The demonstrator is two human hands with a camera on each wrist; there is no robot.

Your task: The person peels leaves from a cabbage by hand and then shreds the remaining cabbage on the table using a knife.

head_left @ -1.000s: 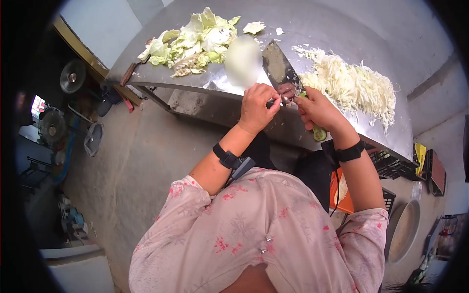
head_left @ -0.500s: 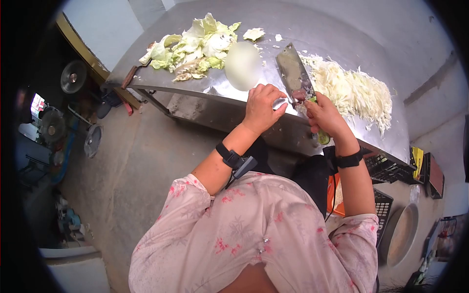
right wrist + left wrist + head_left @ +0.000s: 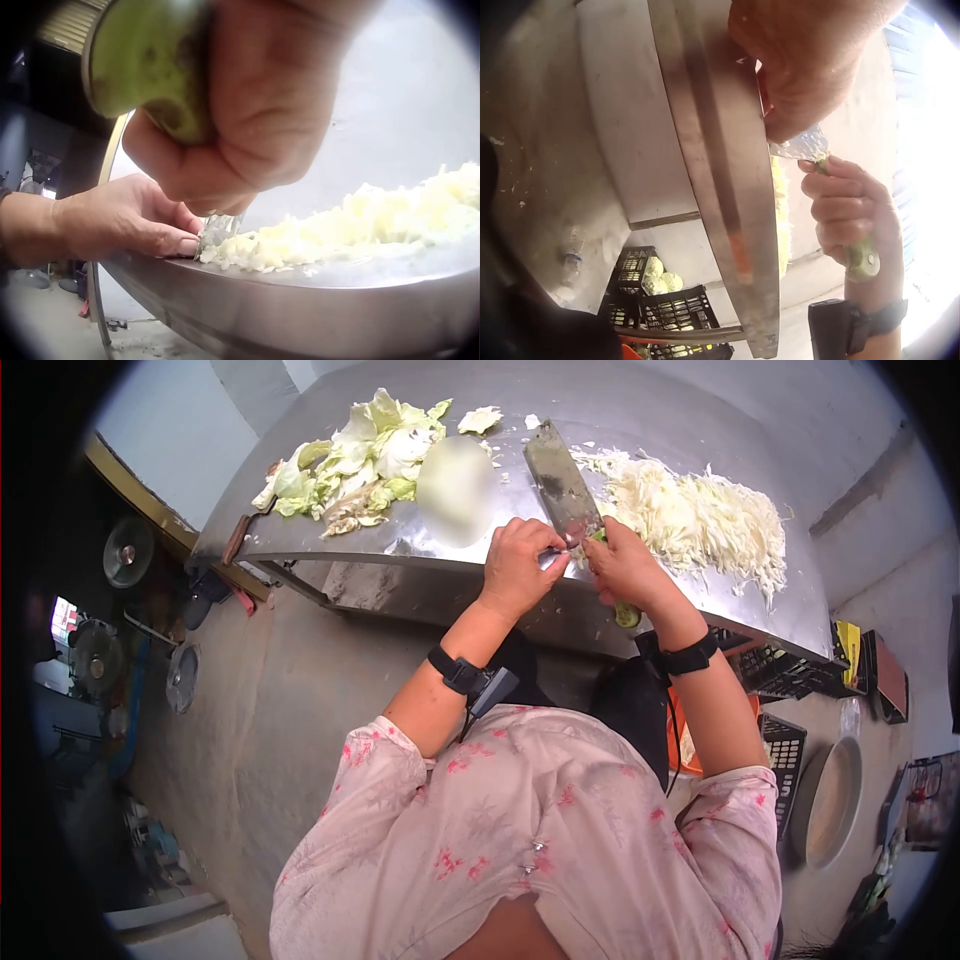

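My right hand (image 3: 632, 570) grips the green handle (image 3: 627, 615) of a cleaver (image 3: 560, 480). Its broad blade, smeared with cabbage bits, points away over the metal table. Beside the blade's near end is my left hand (image 3: 518, 568), fingers bent and thumb close to the index finger. In the right wrist view the left thumb (image 3: 169, 240) reaches the blade at the table's edge; I cannot tell whether it pinches anything. Shredded cabbage (image 3: 700, 520) is heaped right of the cleaver. To its left stands a pale, blurred rounded shape (image 3: 455, 490), like a cabbage head.
Loose outer cabbage leaves (image 3: 375, 455) lie at the table's left, near a wooden handle (image 3: 237, 538) at the corner. Below the table's right end are black crates (image 3: 785, 750), one with cabbages (image 3: 656, 277). A large round basin (image 3: 832, 805) stands on the floor.
The cleaver first shifted right, away from the left hand, whose fingers spread apart. Now the left fingers are back close beside the blade. The whole head view has swung slightly.
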